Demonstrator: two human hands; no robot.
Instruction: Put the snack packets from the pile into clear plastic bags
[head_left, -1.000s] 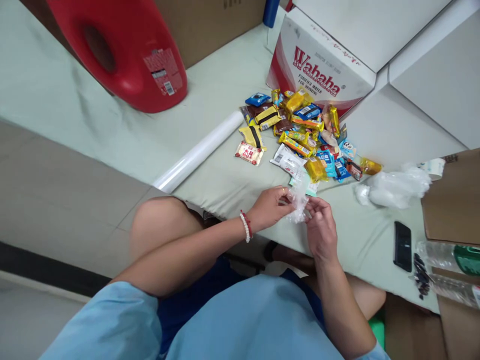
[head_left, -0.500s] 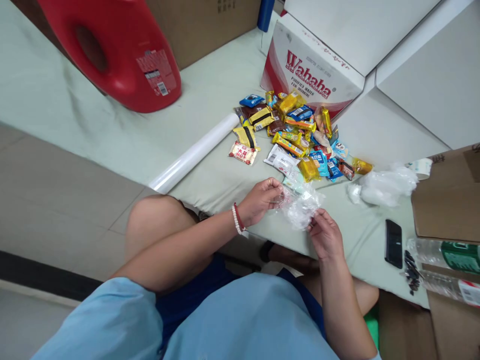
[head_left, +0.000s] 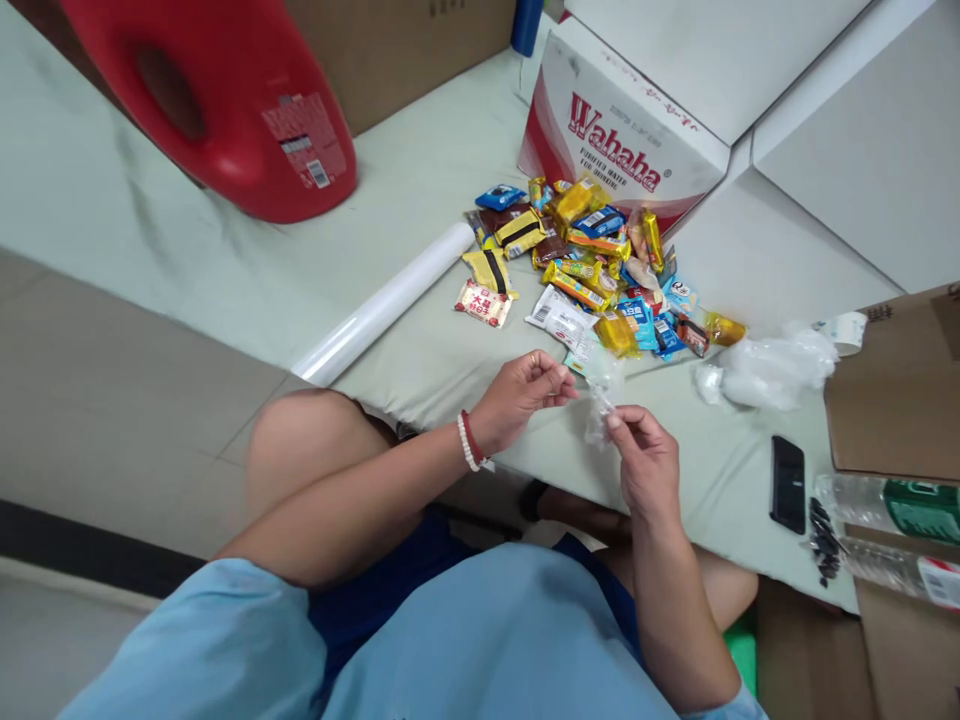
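Note:
In the head view, a clear, crumpled plastic bag (head_left: pixel 600 405) hangs from my right hand (head_left: pixel 649 460), pinched between thumb and fingers. My left hand (head_left: pixel 529 395), with a ring and a red and white bracelet, is just left of the bag. Its fingertips are drawn together, and whatever they may hold is hidden or too small to make out. Just beyond both hands lies a pile of wrapped snacks (head_left: pixel 581 265) in yellow, blue and brown packets. A white packet (head_left: pixel 561 318) is at the pile's near edge, and a red and white packet (head_left: pixel 482 303) to its left.
Behind the pile stands a Wahaha carton (head_left: pixel 615 140). A white roll (head_left: pixel 382 305) and red jug (head_left: pixel 300 130) are on the left. To the right are bunched plastic bags (head_left: pixel 780 368), a phone (head_left: pixel 787 485), dark small pieces (head_left: pixel 823 545) and plastic bottles (head_left: pixel 862 500).
The bag, earlier spread between both hands, is now gathered into a narrower bunch at my right hand. My left fingers have come away from it, and my right hand has turned and shifted slightly left.

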